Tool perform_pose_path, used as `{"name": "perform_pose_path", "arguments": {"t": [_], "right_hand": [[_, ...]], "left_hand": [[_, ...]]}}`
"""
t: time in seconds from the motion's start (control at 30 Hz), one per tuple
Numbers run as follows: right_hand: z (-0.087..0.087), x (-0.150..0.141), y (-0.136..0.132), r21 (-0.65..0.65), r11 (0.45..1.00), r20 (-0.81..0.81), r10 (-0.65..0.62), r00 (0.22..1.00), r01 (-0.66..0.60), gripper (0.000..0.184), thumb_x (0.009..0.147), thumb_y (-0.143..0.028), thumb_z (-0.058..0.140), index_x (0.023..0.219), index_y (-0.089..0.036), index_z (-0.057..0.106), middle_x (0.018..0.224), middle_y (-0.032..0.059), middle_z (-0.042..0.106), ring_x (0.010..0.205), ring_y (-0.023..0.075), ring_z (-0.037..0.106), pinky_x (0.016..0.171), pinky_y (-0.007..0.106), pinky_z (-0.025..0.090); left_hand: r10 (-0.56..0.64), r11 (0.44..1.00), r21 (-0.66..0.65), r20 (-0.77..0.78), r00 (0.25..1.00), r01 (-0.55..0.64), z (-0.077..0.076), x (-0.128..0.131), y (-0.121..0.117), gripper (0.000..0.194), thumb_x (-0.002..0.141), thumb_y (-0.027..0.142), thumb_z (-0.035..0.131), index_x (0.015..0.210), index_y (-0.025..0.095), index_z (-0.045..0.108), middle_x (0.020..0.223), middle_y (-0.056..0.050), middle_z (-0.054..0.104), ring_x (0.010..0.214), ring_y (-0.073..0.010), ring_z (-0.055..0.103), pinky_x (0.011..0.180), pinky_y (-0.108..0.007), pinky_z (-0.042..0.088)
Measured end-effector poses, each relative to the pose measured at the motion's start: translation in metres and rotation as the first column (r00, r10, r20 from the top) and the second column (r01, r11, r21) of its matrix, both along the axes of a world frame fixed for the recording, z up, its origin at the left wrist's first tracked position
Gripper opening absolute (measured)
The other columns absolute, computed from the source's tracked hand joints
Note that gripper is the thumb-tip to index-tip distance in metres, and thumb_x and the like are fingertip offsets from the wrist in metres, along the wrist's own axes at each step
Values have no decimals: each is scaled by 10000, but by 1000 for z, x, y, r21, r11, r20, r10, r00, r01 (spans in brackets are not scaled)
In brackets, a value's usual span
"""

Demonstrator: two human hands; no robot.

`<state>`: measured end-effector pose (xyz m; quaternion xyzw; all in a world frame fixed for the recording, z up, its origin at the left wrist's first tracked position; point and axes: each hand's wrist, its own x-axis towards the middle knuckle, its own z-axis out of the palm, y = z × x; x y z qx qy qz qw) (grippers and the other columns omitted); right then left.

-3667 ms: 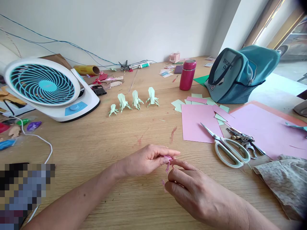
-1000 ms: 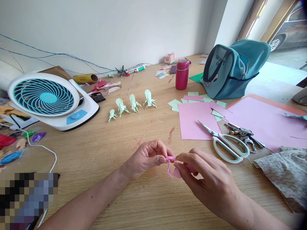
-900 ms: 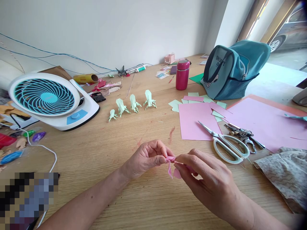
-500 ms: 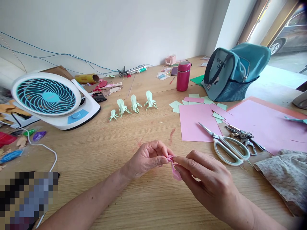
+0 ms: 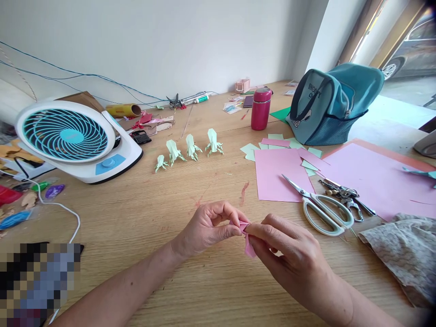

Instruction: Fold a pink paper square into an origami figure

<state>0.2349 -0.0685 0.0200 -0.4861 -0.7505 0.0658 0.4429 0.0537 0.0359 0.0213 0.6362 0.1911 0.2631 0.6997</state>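
Observation:
Between my two hands is a small piece of folded pink paper [image 5: 250, 249], held just above the wooden table; part of it hangs below the fingers. My left hand [image 5: 213, 222] pinches its upper left part between thumb and index finger. From the other side, my right hand [image 5: 289, 250] has thumb and index finger closed on the paper at its right edge. Fingertips hide much of the folds. Farther back stand several pale green folded paper figures [image 5: 191, 147] in a row, touched by neither hand.
White-handled scissors [image 5: 327, 211] lie partly on a pink sheet [image 5: 281, 172], beside a bunch of keys [image 5: 347, 197]. Behind are green and pink paper scraps, a magenta flask [image 5: 261, 109] and a blue bag [image 5: 334, 104]. A white fan [image 5: 78, 141] stands left; grey patterned cloth [image 5: 402, 254] lies right.
The fingers have shifted slightly on the pink paper, and more of its folded upper part shows between the fingertips. Both hands stay in nearly the same place.

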Motion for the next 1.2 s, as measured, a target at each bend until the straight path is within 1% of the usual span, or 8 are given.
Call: {"name": "perform_pose_path", "arguments": {"t": [0.2, 0.4, 0.53, 0.67, 0.77, 0.97, 1.03, 1.2], "right_hand": [[1, 4, 3, -33, 999, 0, 10, 1000, -10, 126, 975, -136, 554, 977, -197, 664, 718, 0, 587, 564, 105, 505, 523, 229, 390], [5, 8, 8, -130, 990, -226, -86, 970, 58, 127, 985, -144, 512, 916, -201, 602, 724, -16, 628, 579, 96, 569, 529, 206, 447], [7, 11, 9, -95, 988, -269, -146, 952, 125, 116, 979, -147, 527, 936, -200, 622, 715, -19, 632, 567, 101, 584, 517, 215, 467], [7, 13, 7, -19, 979, -314, -197, 929, 202, 125, 968, -126, 546, 982, -198, 648, 818, 20, 653, 632, 114, 611, 543, 233, 500], [6, 11, 7, -10, 977, -354, -202, 913, 212, 114, 966, -145, 566, 969, -207, 662, 844, 36, 653, 666, 128, 606, 553, 244, 511], [3, 7, 13, -223, 964, -599, -254, 759, 146, 104, 979, -250, 575, 958, -206, 667, 750, 1, 638, 580, 101, 563, 507, 207, 496], [0, 6, 14, -213, 963, -578, -259, 774, 163, 104, 971, -246, 587, 931, -204, 673, 770, 6, 634, 611, 108, 566, 531, 215, 497], [-6, 4, 13, -147, 982, -421, -173, 891, 121, 135, 979, -187, 560, 939, -209, 687, 881, 49, 652, 788, 158, 629, 639, 272, 535]], "left_hand": [[44, 988, 153, -64, 997, -33, 2, -1, 4, 155, 845, 242, 770, 802, 143, 659, 965, -73, 752, 895, -165, 689, 876, -298, 523], [96, 964, 250, -11, 995, -90, 1, -4, 10, 112, 838, 183, 772, 804, 146, 672, 984, -65, 760, 921, -154, 708, 877, -271, 532], [123, 932, 343, -3, 992, -114, 2, -4, 9, 101, 830, 170, 776, 806, 146, 681, 981, -74, 769, 923, -167, 723, 874, -280, 546], [137, 895, 430, -7, 991, -121, 3, -2, 6, 86, 840, 175, 766, 820, 145, 688, 988, -91, 776, 919, -178, 735, 859, -283, 559], [170, 838, 525, 2, 985, -146, 4, 0, 1, 75, 855, 187, 752, 826, 153, 691, 974, -90, 781, 900, -183, 738, 837, -286, 560], [267, 631, 751, 25, 963, -195, 3, 1, -7, 56, 887, 139, 707, 909, 189, 695, 1001, -70, 774, 961, -186, 721, 885, -301, 507], [287, 603, 768, 42, 957, -215, 4, 1, -8, 63, 886, 133, 706, 899, 193, 689, 1003, -64, 775, 944, -180, 719, 883, -296, 496], [320, 571, 784, 60, 945, -243, 7, 1, -10, 101, 859, 134, 737, 887, 205, 671, 996, -48, 779, 942, -182, 716, 894, -297, 483]]}}
